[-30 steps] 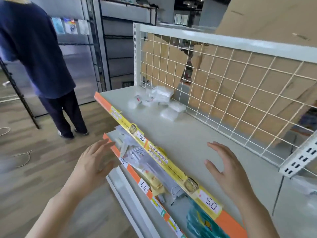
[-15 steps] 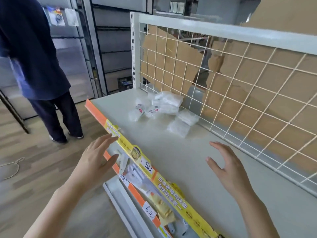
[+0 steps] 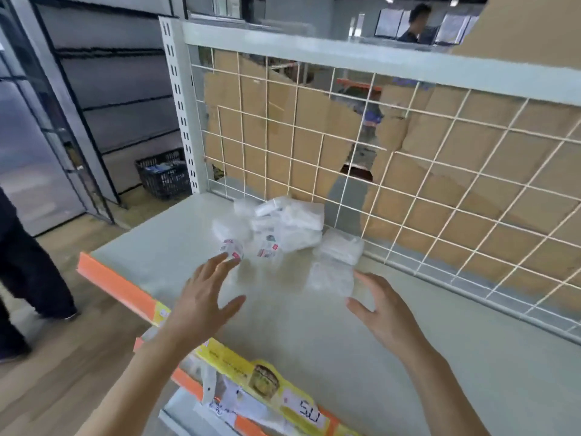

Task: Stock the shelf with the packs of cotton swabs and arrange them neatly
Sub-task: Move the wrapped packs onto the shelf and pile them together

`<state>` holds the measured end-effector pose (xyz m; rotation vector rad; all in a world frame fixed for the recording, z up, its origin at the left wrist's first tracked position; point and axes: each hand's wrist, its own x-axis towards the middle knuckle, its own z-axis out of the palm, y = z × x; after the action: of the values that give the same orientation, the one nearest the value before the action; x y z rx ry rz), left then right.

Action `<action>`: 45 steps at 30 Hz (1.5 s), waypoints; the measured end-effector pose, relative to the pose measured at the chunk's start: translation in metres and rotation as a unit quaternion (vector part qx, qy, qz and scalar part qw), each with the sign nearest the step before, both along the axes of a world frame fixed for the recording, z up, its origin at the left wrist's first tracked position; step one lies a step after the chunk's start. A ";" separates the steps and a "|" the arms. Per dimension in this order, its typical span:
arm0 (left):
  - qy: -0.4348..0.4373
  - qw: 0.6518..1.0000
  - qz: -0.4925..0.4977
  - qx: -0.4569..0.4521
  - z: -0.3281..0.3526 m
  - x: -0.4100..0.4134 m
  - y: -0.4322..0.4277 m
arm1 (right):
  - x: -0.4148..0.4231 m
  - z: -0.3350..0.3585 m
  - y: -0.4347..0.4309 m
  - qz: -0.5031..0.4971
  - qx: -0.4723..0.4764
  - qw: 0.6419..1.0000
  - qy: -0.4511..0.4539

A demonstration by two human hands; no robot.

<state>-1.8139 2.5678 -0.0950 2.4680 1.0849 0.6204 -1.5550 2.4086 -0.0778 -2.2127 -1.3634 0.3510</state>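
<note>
Several clear packs of cotton swabs [image 3: 283, 225] lie in a loose heap on the pale shelf board [image 3: 314, 335], close to the wire grid back. One flat pack [image 3: 331, 276] lies apart, nearest to me. My left hand [image 3: 204, 297] hovers over the shelf with fingers spread, its fingertips just short of a small pack with a red label [image 3: 232, 248]. My right hand [image 3: 382, 309] is open too, fingers and thumb spread beside the flat pack. Neither hand holds anything.
A white wire grid [image 3: 393, 171] backed by cardboard closes the rear of the shelf. An orange and yellow price strip [image 3: 125, 287] runs along the front edge, with a lower shelf below. A person's legs [image 3: 25, 272] stand at left. A dark basket [image 3: 163, 176] sits on the floor.
Both hands have reached forward over the shelf toward the heap of packs. The view has swung closer to the packs, and the person at left has slid toward the frame edge.
</note>
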 end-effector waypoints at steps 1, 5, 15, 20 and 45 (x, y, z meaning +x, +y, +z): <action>0.003 1.000 -0.011 0.007 -0.001 0.004 0.016 | -0.005 0.000 0.013 -0.018 -0.001 1.000 -0.012; -0.005 1.000 -0.024 -0.013 0.000 0.022 0.063 | -0.027 -0.004 0.059 -0.113 -0.032 0.991 -0.069; -0.013 0.991 -0.078 -0.107 -0.011 0.037 0.089 | -0.051 -0.010 0.092 -0.206 -0.110 0.970 -0.070; -0.034 0.990 -0.082 -0.105 -0.014 0.035 0.093 | -0.056 -0.008 0.084 -0.210 -0.119 0.969 -0.051; -0.170 0.933 -0.314 -0.043 0.037 0.040 -0.070 | -0.103 0.014 -0.217 -0.398 0.153 0.893 -0.145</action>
<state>-1.7735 2.4975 -0.0576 2.3180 0.1615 0.7243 -1.6581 2.1917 -0.0643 -2.3703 -0.4740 -0.4733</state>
